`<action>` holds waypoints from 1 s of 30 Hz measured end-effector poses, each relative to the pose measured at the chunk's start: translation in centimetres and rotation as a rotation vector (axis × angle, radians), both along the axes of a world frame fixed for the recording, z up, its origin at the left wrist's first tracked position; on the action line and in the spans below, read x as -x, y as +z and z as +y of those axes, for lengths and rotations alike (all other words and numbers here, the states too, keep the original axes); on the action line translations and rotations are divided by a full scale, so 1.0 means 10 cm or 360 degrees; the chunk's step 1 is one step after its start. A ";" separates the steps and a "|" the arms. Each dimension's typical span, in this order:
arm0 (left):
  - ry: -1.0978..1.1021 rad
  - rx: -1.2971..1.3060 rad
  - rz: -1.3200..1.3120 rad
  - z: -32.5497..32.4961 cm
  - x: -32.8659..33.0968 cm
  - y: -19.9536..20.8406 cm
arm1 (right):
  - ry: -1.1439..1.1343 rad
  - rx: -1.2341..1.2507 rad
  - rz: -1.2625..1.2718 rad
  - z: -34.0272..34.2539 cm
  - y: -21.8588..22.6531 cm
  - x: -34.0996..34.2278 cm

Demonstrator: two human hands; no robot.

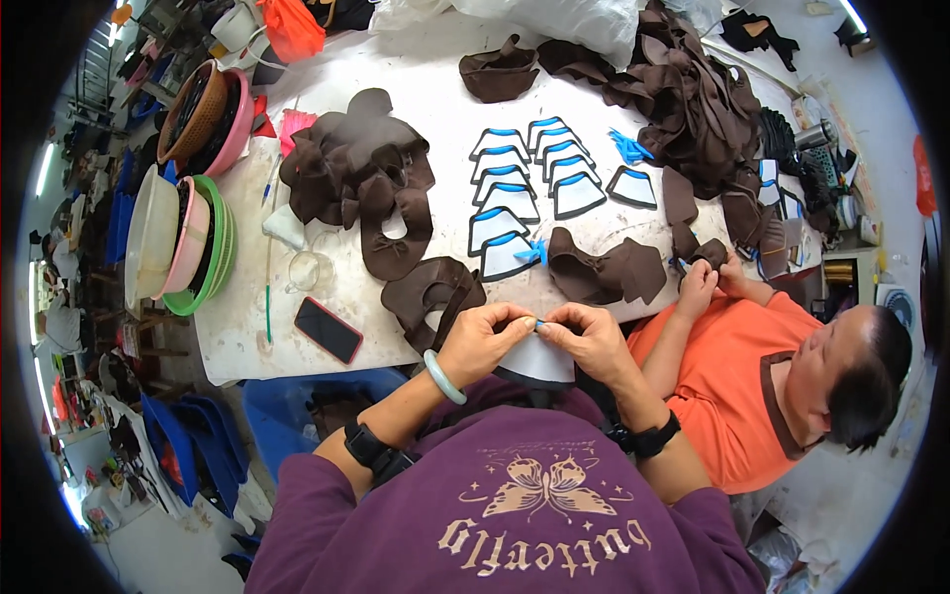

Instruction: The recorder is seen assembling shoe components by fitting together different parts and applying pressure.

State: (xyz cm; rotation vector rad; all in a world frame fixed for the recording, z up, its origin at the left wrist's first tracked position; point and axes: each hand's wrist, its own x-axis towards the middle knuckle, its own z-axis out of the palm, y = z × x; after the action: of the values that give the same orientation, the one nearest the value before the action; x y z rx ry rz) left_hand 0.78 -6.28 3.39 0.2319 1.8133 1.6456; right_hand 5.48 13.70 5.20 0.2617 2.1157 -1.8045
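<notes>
At the near edge of the table, my left hand [485, 339] and my right hand [592, 344] pinch the top edge of a white trapezoid panel [535, 362] with dark edging. Blue shows between my fingertips, and the panel hangs down from them. Just beyond lie overlapping rows of similar white panels [501, 204], each with a blue top band and black rim. One more such panel [631, 188] lies apart to the right. Small bunches of blue strips [630, 148] rest near these panels. Brown cut pieces [432, 302] lie beside my left hand, and others [604, 269] lie beyond my right.
A red-edged phone [329, 330] lies left on the table [237, 342], near a clear glass [305, 269]. Brown piles [356, 168] stand farther back. Stacked basins [210, 243] are at left, above a blue bin [282, 401]. A co-worker in orange [732, 386] handles brown pieces at right.
</notes>
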 end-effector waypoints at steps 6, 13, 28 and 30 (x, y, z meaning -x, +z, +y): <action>-0.0109 -0.0037 -0.0103 -0.06 0.03 -0.06 | 0.0024 -0.0024 -0.0036 0.01 -0.05 0.01; 0.0334 -0.0140 -0.0273 -0.01 -0.01 -0.23 | -0.0218 0.0394 -0.0334 0.10 -0.31 -0.08; 0.0235 -0.0379 -0.1026 -0.26 0.03 -0.12 | -0.0612 0.0616 -0.0412 0.25 -0.25 -0.08; 0.0221 -0.0406 -0.1000 -0.26 0.02 -0.13 | -0.0624 0.0619 -0.0395 0.25 -0.25 -0.08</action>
State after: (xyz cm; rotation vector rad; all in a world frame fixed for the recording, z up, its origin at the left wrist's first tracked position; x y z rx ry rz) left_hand 0.58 -8.92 2.13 -0.2838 1.1684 1.7859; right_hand 6.30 16.19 2.74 0.7945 1.5819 -2.2173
